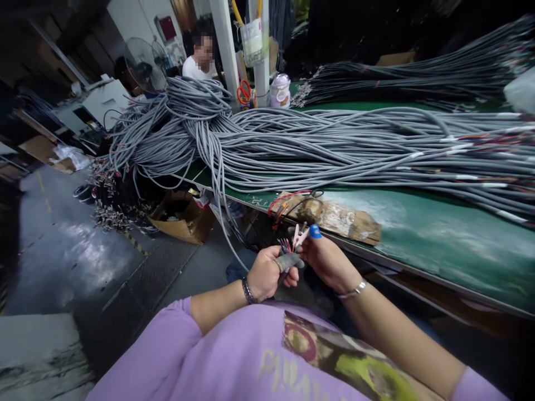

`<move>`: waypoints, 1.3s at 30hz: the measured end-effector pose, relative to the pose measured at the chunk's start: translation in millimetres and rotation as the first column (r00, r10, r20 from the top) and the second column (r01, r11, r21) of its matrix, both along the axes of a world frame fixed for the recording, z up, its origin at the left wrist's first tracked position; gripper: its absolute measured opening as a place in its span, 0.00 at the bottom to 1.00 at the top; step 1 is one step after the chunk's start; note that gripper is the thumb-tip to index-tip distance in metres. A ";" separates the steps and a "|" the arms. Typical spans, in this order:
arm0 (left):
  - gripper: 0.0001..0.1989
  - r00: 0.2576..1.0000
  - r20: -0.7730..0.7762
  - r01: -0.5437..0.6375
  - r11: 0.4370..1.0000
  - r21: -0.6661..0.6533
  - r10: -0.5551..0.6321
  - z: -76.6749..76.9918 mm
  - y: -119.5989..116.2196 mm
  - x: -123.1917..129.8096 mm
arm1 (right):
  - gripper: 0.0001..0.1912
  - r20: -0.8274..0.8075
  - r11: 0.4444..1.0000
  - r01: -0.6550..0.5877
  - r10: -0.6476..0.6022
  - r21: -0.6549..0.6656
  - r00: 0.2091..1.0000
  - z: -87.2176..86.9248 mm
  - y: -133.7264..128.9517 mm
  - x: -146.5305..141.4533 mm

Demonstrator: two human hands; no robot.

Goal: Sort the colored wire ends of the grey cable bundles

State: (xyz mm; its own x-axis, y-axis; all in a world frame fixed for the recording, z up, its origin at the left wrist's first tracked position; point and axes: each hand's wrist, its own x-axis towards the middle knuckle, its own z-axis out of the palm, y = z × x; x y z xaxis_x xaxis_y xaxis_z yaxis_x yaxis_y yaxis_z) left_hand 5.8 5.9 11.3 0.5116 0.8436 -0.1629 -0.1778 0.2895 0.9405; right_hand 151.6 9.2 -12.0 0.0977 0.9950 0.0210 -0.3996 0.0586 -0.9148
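Note:
My left hand (267, 274) is closed around the end of a grey cable, with a grey cover on its thumb. Thin coloured wires (286, 245) fan out above that thumb. Close beside it, my right hand (328, 259) is closed at the wires, a blue cover on its thumb. A pale pink clip (299, 237), shaped like a clothespin, sticks up at the right fingertips and seems to be held there. The cable (232, 248) runs up from my left hand toward the bench. My fingers hide where clip and wires meet.
Bundled grey cables (292, 147) cover much of the green bench (451, 245). A worn wooden block (334, 217) lies at its near edge. Orange-handled scissors (244, 92) and a lidded jar (280, 91) stand behind. A cardboard box (184, 217) sits below; a person (198, 67) is beyond.

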 end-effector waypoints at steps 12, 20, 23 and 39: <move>0.18 0.999 -0.041 0.004 1.000 -0.001 -0.004 -10.7 1.2 0.3 | 0.22 -0.322 0.997 -0.051 0.031 -0.054 0.946 -2.2 8.5 -9.2; 0.22 1.000 -0.026 -0.015 0.999 0.030 0.016 -10.3 -7.8 -4.4 | 0.26 -0.292 0.982 -0.171 0.142 -0.078 0.946 4.1 -1.3 -2.0; 0.22 0.997 0.000 -0.076 0.996 0.051 0.076 -10.1 -9.1 -3.4 | 0.20 -0.294 0.984 -0.154 0.121 -0.092 0.948 6.2 -0.3 -1.8; 0.21 0.992 0.002 -0.127 0.990 0.062 0.128 -9.5 -8.9 6.3 | 0.23 -0.025 0.986 0.168 -0.168 0.010 0.985 -1.7 -0.4 -10.7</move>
State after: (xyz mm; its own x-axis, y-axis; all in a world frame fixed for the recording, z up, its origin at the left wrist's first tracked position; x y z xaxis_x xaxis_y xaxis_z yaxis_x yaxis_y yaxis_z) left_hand 12.1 -3.0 1.8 0.3989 0.9104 -0.1096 -0.2075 0.2060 0.9563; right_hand 141.0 8.9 -13.7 0.2642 0.9640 0.0290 -0.4049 0.1381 -0.9039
